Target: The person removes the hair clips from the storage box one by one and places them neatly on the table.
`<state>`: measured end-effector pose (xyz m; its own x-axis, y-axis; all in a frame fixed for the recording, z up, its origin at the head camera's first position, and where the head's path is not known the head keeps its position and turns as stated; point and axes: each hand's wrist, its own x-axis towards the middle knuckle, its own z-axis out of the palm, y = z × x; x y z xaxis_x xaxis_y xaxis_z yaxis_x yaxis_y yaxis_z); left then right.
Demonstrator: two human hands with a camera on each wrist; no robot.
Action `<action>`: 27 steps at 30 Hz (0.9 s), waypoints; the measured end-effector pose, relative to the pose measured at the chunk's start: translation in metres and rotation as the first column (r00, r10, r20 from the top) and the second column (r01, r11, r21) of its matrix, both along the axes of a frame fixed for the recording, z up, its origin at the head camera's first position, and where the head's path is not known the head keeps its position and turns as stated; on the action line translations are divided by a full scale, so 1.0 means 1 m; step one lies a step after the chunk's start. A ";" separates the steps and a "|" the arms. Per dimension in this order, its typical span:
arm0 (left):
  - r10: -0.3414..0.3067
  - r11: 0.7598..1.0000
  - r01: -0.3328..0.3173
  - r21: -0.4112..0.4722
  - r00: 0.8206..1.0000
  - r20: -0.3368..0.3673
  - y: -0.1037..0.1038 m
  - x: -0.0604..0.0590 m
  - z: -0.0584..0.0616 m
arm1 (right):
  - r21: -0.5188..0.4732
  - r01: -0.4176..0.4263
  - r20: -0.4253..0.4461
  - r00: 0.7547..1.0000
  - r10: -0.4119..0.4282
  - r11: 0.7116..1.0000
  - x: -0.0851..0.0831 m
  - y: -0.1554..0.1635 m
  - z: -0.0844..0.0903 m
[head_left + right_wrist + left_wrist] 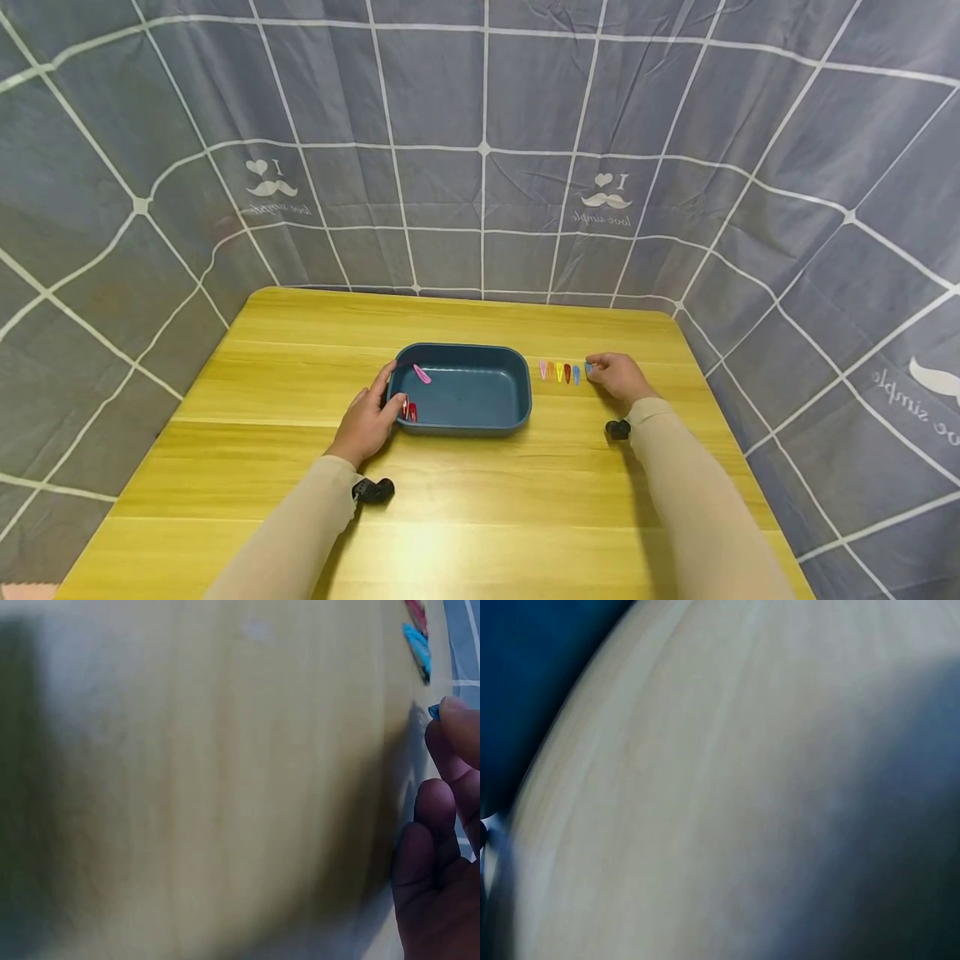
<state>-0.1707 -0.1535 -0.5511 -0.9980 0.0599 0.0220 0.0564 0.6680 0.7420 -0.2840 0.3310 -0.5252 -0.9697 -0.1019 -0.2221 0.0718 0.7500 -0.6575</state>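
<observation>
Right hand (618, 377) pinches blue clip (588, 367) at 3 o'clock of tray (465, 431), just past clip row (559, 372); left hand (366, 422) grips tray's 9 o'clock rim. Pink clip (422, 374) inside, 10 o'clock.

"What stands behind the table (285, 350)?"

"A grey-blue curtain (442, 92), crossed by white grid lines (484, 149), hanging in soft folds and wrapping round both sides as well."

"Anything printed on it?"

"White moustaches (606, 201) and hearts (603, 179), with the words 'love simple' (602, 219) running backwards."

"And the tabletop?"

"Yellowish wood grain in long planks, corners rounded at the back, and a bright patch of light (416, 546) glaring on the nearer part"
</observation>
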 end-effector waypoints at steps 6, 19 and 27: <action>0.004 1.000 -0.004 -0.003 1.000 -0.009 0.000 0.000 0.000 | -0.002 0.010 -0.008 1.000 -0.010 1.000 0.003 -0.003 -0.003; 0.005 1.000 -0.005 -0.011 1.000 -0.012 0.000 -0.001 -0.001 | -0.012 0.045 0.035 0.998 -0.045 0.999 0.009 -0.008 -0.006; 0.006 1.000 -0.006 -0.006 1.000 -0.014 0.000 -0.001 -0.001 | -0.002 0.039 0.039 0.999 -0.039 0.999 0.012 -0.009 -0.004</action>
